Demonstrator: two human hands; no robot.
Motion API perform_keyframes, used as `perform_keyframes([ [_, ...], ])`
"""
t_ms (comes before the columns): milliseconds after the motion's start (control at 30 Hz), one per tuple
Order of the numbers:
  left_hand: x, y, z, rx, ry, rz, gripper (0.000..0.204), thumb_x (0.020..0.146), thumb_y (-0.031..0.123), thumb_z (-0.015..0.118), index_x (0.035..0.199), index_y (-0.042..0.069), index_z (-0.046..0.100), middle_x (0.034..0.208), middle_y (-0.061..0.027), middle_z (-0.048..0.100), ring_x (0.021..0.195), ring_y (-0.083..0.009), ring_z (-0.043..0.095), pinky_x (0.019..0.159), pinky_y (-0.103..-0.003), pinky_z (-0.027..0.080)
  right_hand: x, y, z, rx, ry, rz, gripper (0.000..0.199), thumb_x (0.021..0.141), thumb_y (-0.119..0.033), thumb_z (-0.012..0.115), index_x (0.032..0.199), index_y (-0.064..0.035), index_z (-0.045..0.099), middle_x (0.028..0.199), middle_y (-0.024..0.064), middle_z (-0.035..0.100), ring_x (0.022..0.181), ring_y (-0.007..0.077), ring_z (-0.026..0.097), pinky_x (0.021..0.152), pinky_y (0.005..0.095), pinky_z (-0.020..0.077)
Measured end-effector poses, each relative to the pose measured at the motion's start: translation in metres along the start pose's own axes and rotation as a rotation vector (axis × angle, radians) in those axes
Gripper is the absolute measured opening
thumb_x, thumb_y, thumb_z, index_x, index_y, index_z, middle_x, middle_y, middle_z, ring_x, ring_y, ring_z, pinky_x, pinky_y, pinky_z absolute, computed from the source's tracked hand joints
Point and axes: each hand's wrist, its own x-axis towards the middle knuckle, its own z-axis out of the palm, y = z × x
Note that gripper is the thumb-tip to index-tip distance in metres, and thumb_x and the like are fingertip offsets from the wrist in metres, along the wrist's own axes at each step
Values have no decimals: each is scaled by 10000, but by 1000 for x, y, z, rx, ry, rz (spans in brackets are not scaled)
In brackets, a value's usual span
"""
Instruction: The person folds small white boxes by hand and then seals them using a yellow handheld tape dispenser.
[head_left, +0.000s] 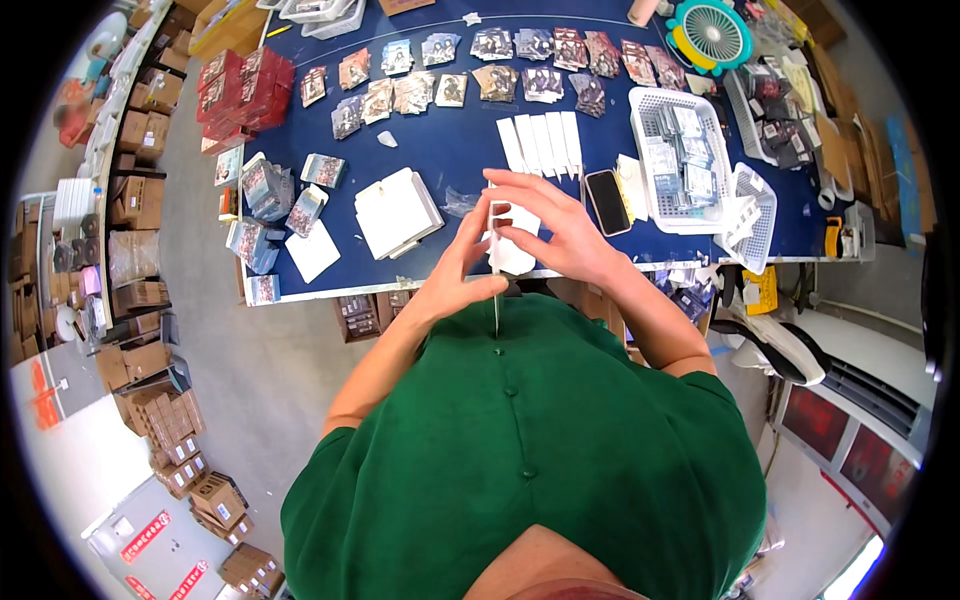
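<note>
Holding thin sheet [497, 308] edge-on: left hand [455, 272] gripping nearer part, right hand [556, 228] fingers closed on far end. Sheet's right between both sets of fingertips. White stack [396, 213] left of left fingers, phone [607, 202] right of right ones, white strips [541, 143] beyond.

Bright light, fisheye distortion, black corners.
</note>
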Motion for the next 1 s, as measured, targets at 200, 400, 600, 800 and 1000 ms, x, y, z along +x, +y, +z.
perform_keyframes([
  [200, -2, -4, 3, -331, 83, 20, 1023, 767, 273, 780, 1553, 36, 170, 1467, -131, 375, 1360, -258, 394, 1091, -438, 399, 6, -12, -1, -195, 27, -111, 440, 809, -3, 710, 1233, -78, 618, 1294, 107, 611, 1180, 308, 590, 970, 410, 498],
  [400, -2, 16, -3, -369, 23, -16, 1055, 721, 241, 802, 1546, 27, 180, 1506, -125, 328, 1382, -260, 371, 1129, -464, 359, 15, -17, -27, -173, -102, -172, 313, 799, -114, 743, 1095, -95, 645, 1102, 60, 654, 1081, 277, 596, 918, 400, 476],
  [600, 9, 40, 4, -220, -88, -9, 1057, 695, 214, 812, 1538, 27, 203, 1519, -119, 303, 1395, -238, 349, 1138, -453, 330, 39, -39, -56, -348, -346, -331, 205, 769, -173, 769, 940, -109, 676, 1006, 16, 634, 1015, 218, 547, 855, 371, 405],
  [800, 16, 58, 9, -203, -96, -22, 944, 693, 197, 821, 1468, 24, 312, 1397, -96, 437, 1323, -219, 429, 1114, -422, 332, 53, -49, -76, -171, -557, -310, 175, 758, -160, 777, 900, -102, 694, 1015, -11, 676, 1196, 235, 530, 1003, 417, 381],
  [1000, 23, 66, 7, -132, 86, 116, 780, 734, 83, 823, 1386, 38, 398, 1283, -74, 543, 1228, -192, 517, 1068, -375, 387, 45, -46, -82, -146, -276, -331, 351, 747, -82, 776, 1085, -100, 683, 1379, 90, 557, 1355, 302, 438, 1077, 457, 370],
])
